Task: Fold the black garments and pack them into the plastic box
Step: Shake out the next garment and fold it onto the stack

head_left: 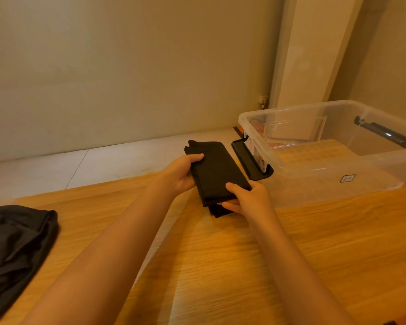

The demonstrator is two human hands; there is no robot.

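Centrally, I see the garment [215, 170], black and folded into a long narrow rectangle, held between both hands over the far edge of the table [220, 266]. Its long axis runs away from me and slightly leftward. The left hand [182, 175] grips the left long edge: thumb laid flat on top, fingers curled underneath and hidden from me. The right hand [246, 198] grips the near right corner: thumb pressed on the top layer, fingers wrapped under the near edge. Some lower layers sag below that edge; I cannot tell whether they touch the wood.

The box [314, 184], clear plastic and lidless, stands on the table just right of the garment, apart from it. A black latch [251, 160] hangs open on its left end, close to the garment's right edge. A second dark handle [382, 133] shows at the far right rim. The table's grain is visible through the box floor.

The pile [17, 242], dark and crumpled, lies at the table's left edge, well apart from the hands, partly cut off by the frame.

Beyond the table I see a pale tiled floor [56, 170] meeting a plain wall [127, 66].
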